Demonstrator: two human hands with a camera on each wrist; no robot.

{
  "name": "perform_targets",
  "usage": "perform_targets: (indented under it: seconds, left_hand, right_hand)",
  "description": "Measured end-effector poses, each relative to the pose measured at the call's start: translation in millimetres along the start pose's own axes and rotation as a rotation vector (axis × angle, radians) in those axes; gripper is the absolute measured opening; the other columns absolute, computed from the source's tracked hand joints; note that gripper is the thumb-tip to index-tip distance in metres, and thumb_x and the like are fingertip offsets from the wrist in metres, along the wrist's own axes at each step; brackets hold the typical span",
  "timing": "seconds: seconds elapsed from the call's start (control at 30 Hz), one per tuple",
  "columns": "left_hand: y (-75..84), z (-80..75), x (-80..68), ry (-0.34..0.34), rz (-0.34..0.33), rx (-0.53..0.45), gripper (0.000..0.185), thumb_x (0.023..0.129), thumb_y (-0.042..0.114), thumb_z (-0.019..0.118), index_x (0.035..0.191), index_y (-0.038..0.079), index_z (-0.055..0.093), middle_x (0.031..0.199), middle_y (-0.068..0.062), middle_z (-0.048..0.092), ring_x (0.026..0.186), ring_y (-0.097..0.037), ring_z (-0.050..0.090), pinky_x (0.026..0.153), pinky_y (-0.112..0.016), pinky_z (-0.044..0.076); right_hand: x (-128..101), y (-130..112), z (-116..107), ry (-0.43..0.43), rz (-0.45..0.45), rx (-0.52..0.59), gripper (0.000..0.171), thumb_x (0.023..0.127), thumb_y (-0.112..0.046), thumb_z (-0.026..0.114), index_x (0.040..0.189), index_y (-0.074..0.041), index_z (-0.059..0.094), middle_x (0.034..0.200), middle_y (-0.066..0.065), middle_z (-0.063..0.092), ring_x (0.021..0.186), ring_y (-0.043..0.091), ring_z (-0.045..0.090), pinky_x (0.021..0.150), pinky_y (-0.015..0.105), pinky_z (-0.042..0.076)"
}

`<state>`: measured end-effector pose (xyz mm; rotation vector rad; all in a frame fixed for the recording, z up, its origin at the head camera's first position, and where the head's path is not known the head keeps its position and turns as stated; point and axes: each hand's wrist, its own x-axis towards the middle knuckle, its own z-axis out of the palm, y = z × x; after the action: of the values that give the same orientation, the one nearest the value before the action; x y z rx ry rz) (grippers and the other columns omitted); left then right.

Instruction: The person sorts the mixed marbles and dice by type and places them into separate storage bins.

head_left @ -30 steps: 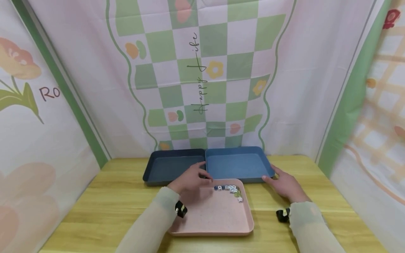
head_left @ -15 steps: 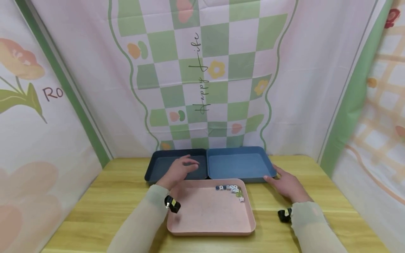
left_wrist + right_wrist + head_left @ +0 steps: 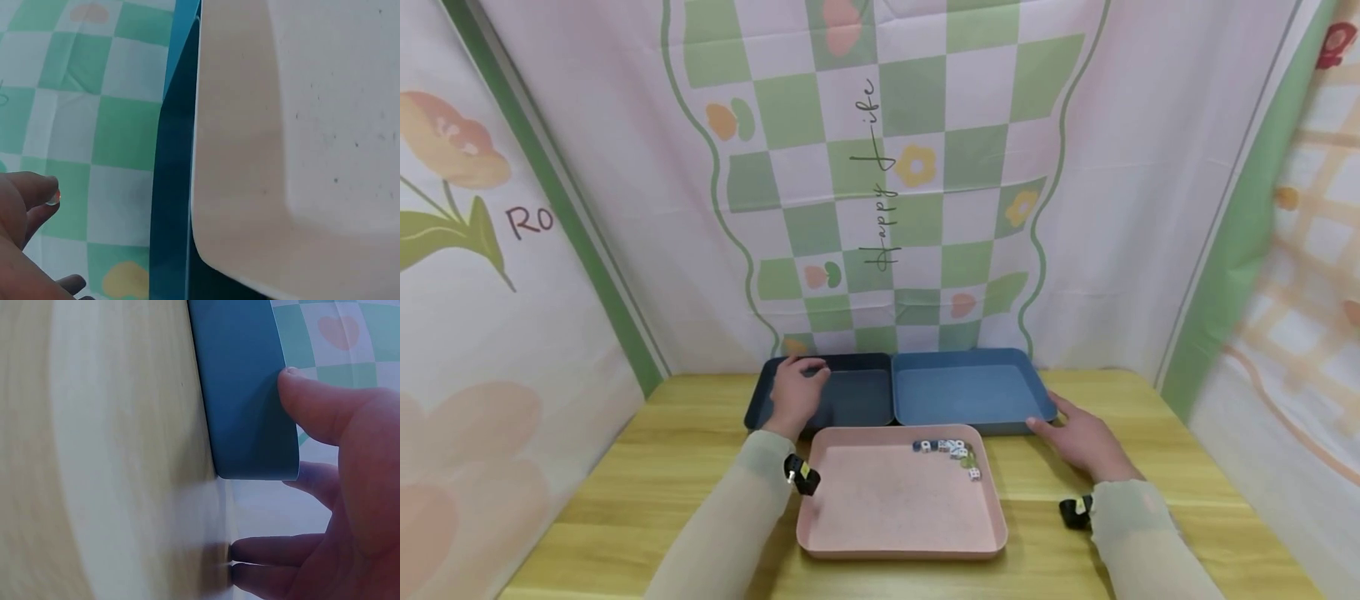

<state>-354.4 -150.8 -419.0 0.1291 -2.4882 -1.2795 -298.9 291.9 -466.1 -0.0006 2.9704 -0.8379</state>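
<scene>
My left hand (image 3: 796,396) is over the left part of the dark navy tray (image 3: 861,392). Its thumb and forefinger pinch a small clear piece (image 3: 54,198) with an orange-red glint, mostly hidden by the fingertips; I cannot tell its kind. My right hand (image 3: 1086,442) holds the near right corner of the blue tray (image 3: 970,392), thumb on the front rim and forefinger round the side. The right wrist view shows the other fingers (image 3: 275,550) extended low beside the tray wall (image 3: 250,412). In front lies a pink tray (image 3: 895,508).
White dice (image 3: 957,450), dark blue pieces and yellow-green pieces (image 3: 967,460) cluster in the pink tray's far right corner. The navy and blue trays stand side by side at the back of the wooden table (image 3: 625,492), before a checked curtain (image 3: 910,208).
My left hand has moved left, from over the pink tray's far edge to over the navy tray's left part. My right hand has stayed at the blue tray's corner.
</scene>
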Motion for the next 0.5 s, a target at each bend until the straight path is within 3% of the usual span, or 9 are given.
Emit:
perform_targets:
  seconds: [0.3,0.5]
  left_hand:
    - [-4.9,-6.2,2.1,-0.035,-0.122,0.045,0.027,0.096,0.027,0.068,0.117,0.013,0.075,0.15,-0.021,0.042,0.142,-0.038,0.03,0.108,-0.069,0.014]
    - [-10.8,-2.3,4.4,-0.045,-0.191,0.107,0.026,0.097,0.03,0.067,0.118,0.017,0.075,0.144,-0.017,0.05,0.134,-0.039,0.041,0.103,-0.065,0.023]
  right_hand:
    - [-0.9,-1.9,-2.3,0.0,0.008,0.003,0.098,0.095,-0.068,0.047,0.157,0.002,0.017,0.148,0.04,0.029,0.131,0.062,0.029,0.101,0.072,0.028]
    - [-1.9,-3.4,-3.7,-0.002,0.012,0.001,0.098,0.095,-0.068,0.048,0.157,0.003,0.018,0.148,0.04,0.029,0.13,0.062,0.029,0.101,0.072,0.028]
